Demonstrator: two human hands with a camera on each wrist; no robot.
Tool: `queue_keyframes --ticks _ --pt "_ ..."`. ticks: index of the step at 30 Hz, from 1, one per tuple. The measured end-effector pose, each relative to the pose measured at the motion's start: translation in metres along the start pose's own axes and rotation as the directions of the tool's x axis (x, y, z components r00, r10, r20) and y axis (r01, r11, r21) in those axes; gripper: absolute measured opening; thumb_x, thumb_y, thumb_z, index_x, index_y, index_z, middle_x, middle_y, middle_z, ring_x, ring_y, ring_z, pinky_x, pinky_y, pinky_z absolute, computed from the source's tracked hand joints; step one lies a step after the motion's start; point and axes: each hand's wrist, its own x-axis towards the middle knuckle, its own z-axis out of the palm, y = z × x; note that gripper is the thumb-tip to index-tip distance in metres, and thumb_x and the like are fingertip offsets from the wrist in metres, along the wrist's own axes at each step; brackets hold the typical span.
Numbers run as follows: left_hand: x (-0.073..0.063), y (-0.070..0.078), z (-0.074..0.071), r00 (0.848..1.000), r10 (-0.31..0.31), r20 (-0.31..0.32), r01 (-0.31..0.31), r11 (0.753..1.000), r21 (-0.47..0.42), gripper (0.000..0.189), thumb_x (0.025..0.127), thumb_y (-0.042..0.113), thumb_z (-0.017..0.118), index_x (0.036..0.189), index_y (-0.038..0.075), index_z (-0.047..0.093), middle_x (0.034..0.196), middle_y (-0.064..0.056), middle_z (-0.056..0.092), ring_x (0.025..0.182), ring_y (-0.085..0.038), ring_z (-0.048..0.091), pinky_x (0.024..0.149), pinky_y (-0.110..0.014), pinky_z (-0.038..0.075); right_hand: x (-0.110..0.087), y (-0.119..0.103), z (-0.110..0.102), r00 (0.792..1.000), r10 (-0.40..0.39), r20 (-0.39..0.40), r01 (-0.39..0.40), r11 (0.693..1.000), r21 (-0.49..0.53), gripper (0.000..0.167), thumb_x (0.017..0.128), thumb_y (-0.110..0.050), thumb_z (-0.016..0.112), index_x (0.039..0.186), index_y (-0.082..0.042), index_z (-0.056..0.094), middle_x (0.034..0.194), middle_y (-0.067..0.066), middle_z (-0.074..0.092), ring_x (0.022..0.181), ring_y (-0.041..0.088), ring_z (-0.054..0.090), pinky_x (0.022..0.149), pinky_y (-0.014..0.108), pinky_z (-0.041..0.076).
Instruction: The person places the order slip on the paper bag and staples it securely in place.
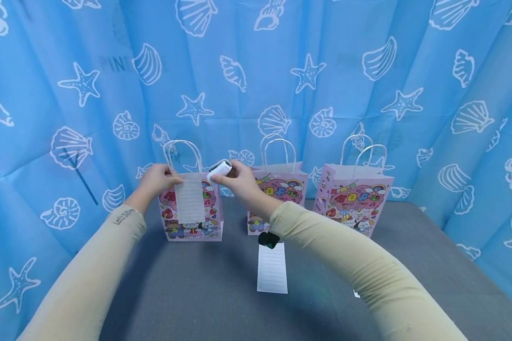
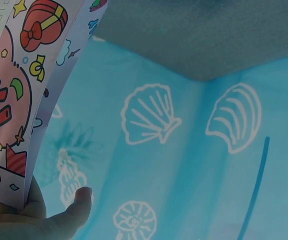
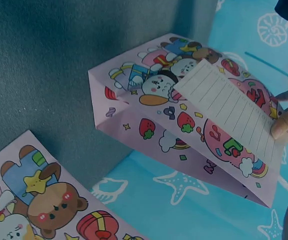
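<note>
At the left paper gift bag (image 1: 215,208), a lined paper slip (image 1: 190,201) lies against the printed front. My left hand (image 1: 157,181) pinches the slip's top at the bag's upper rim; in the right wrist view its thumb (image 3: 286,122) presses on the paper. Just right of the slip's upper end, my right hand (image 1: 244,183) grips a small white stapler (image 1: 219,169) close to the bag's rim. In the left wrist view, part of the left hand (image 2: 39,220) shows at the bag's edge. The right hand's fingers are mostly hidden in its own wrist view.
Two matching gift bags stand at the middle (image 1: 296,187) and right (image 1: 358,199), handles up. Another lined slip (image 1: 272,270) lies on the grey table (image 1: 196,284). A small white piece (image 1: 356,294) peeks out beside the right sleeve. A blue shell-print curtain (image 1: 256,71) hangs behind.
</note>
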Motion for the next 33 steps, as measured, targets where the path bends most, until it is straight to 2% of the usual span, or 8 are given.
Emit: queue_keyframes --ticks 4,8,14,20,28,33 --pt "-0.001 -0.001 -0.001 1.0 0.004 -0.008 -0.004 1.0 0.009 0.032 0.093 0.024 0.067 0.079 0.003 0.047 0.074 -0.009 0.049 0.067 -0.021 0.045 0.061 -0.034 0.039 0.006 0.0 0.007 1.0 0.001 0.007 -0.001 1.0 -0.027 0.039 0.091 -0.008 0.069 0.126 0.002 0.054 0.115 0.017 0.063 0.105 0.026 0.061 0.093 0.038 0.049" --pt "-0.001 -0.001 -0.003 1.0 -0.002 -0.008 0.002 1.0 0.014 0.032 0.094 0.024 0.067 0.08 0.002 0.047 0.076 -0.01 0.049 0.069 -0.021 0.045 0.062 -0.035 0.04 0.011 0.003 0.014 1.0 -0.004 0.014 0.004 0.999 -0.032 0.043 0.091 -0.007 0.069 0.129 0.002 0.052 0.118 0.018 0.062 0.108 0.026 0.061 0.092 0.034 0.05" --pt "-0.001 -0.002 -0.005 1.0 -0.018 -0.007 0.018 1.0 0.013 0.032 0.094 0.025 0.067 0.083 0.001 0.049 0.078 -0.011 0.051 0.071 -0.022 0.047 0.064 -0.035 0.041 0.022 0.007 0.026 0.998 -0.052 0.042 0.055 0.996 -0.075 0.05 0.09 -0.006 0.07 0.134 0.001 0.049 0.12 0.019 0.06 0.108 0.027 0.061 0.086 0.029 0.052" --pt "0.0 -0.002 -0.006 1.0 -0.018 -0.005 0.018 1.0 0.014 0.031 0.094 0.026 0.067 0.084 0.001 0.051 0.077 -0.011 0.051 0.069 -0.021 0.047 0.063 -0.035 0.041 0.036 0.01 0.037 0.993 -0.091 0.072 0.1 0.986 -0.134 0.049 0.089 -0.006 0.071 0.132 0.001 0.051 0.118 0.018 0.061 0.104 0.026 0.062 0.082 0.027 0.053" --pt "0.001 -0.001 -0.003 1.0 -0.006 0.0 0.006 1.0 0.027 0.026 0.095 0.023 0.065 0.093 -0.001 0.059 0.084 -0.013 0.057 0.075 -0.024 0.052 0.066 -0.036 0.044 0.051 0.01 0.049 0.984 -0.125 0.131 0.157 0.948 -0.276 0.047 0.087 -0.011 0.073 0.129 -0.004 0.054 0.117 0.009 0.062 0.11 0.02 0.061 0.084 0.023 0.05" --pt "0.002 -0.001 -0.001 1.0 0.013 -0.006 -0.013 1.0 0.023 0.021 0.095 0.019 0.065 0.094 -0.002 0.061 0.084 -0.013 0.059 0.074 -0.023 0.052 0.065 -0.035 0.044 0.057 0.007 0.056 0.987 -0.1 0.128 0.144 0.904 -0.402 0.048 0.089 -0.015 0.073 0.13 -0.004 0.053 0.122 0.009 0.061 0.116 0.021 0.057 0.092 0.026 0.047"
